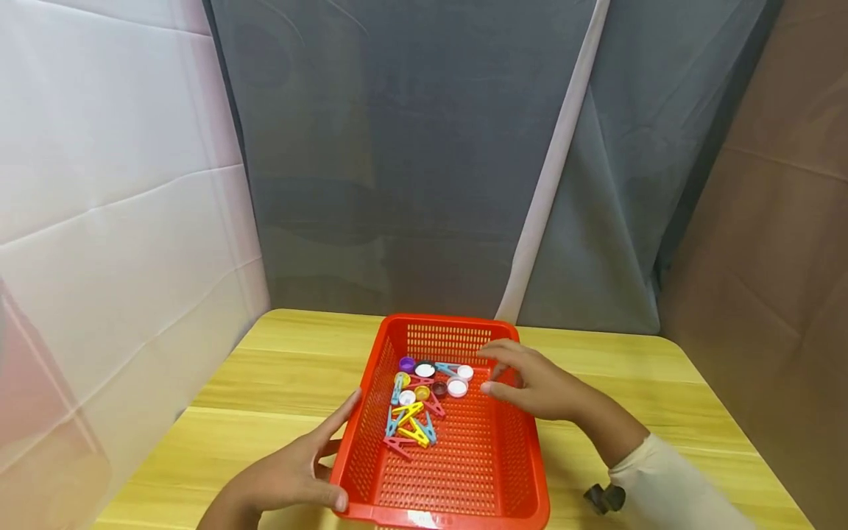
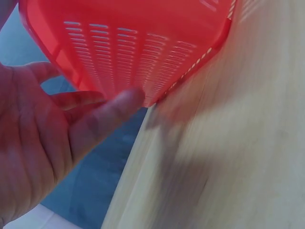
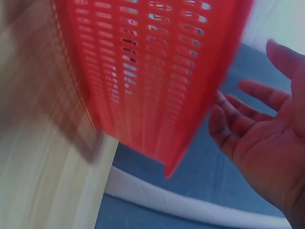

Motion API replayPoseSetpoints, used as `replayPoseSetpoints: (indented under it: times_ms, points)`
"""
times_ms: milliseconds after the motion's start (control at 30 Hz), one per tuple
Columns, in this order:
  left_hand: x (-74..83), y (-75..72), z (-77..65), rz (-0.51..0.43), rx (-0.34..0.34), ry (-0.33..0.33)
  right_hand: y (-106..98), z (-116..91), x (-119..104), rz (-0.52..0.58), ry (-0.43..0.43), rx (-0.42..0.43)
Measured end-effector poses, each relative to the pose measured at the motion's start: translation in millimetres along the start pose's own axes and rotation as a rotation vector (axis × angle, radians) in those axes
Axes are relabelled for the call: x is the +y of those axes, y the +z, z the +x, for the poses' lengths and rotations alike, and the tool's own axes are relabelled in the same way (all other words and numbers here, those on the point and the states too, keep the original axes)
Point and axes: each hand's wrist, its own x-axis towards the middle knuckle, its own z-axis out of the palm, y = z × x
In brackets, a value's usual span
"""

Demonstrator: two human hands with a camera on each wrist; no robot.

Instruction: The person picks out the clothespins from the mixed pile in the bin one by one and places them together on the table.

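A red perforated plastic basket (image 1: 464, 478) stands on the table, bottle caps and clothes pegs scattered over its left half. Among the caps are a purple cap (image 1: 407, 364), a brown cap (image 1: 439, 389) and a white cap (image 1: 457, 387). Yellow pegs (image 1: 412, 409), blue pegs and pinkish-red pegs (image 1: 397, 446) lie mixed nearer the front. My left hand (image 1: 291, 467) is spread along the basket's left side, thumb at the front corner. Over the right rim reaches my right hand (image 1: 533, 379), its fingers loosely bent with nothing between them, close to the white caps.
The basket sits on a wood-grain table (image 1: 218, 442), its back end near the table's far edge. Grey cloth (image 1: 397, 184) hangs behind, white cloth (image 1: 119, 184) on the left and brown cloth (image 1: 768, 258) on the right. A small dark object (image 1: 604, 499) shows beside the right sleeve.
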Motion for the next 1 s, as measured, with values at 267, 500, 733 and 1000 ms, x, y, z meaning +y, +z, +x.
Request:
replayPoseSetpoints:
  times_ms: [267, 500, 733, 1000]
  points:
    - [-4.2, 0.5, -0.5, 0.083, 0.064, 0.038, 20, 35, -8, -0.003, 0.062, -0.242]
    - [-6.2, -0.2, 0.3, 0.095, 0.085, 0.012, 34, 51, -11, 0.037, 0.031, -0.376]
    - [-8.1, -2.0, 2.5, 0.114, 0.066, 0.033, 48, 59, -16, 0.039, 0.069, -0.503]
    - [-6.5, -0.6, 6.4, 0.095, 0.043, 0.024, 61, 59, -12, 0.075, 0.073, -0.539]
